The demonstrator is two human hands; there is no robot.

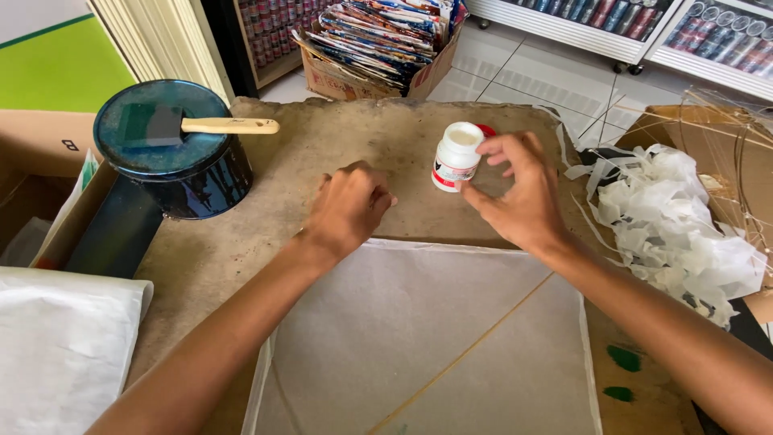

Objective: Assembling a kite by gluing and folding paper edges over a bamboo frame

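Observation:
A small white glue bottle point(456, 156) stands open on the brown work board point(354, 137), its red cap point(486, 129) lying just behind it. My right hand point(519, 193) is right beside the bottle, thumb touching its base, fingers spread and curled above it. My left hand point(348, 208) rests knuckles-up on the board, fingers curled under, just above the top edge of a white paper sheet point(403, 322). A thin stick point(475, 346) runs diagonally across the sheet.
A dark round paint can point(173, 153) with a foam brush point(201, 126) on its lid stands at the left. White paper scraps point(684, 225) pile up at the right. A box of magazines point(378, 40) sits behind; cardboard and white cloth point(56, 338) lie left.

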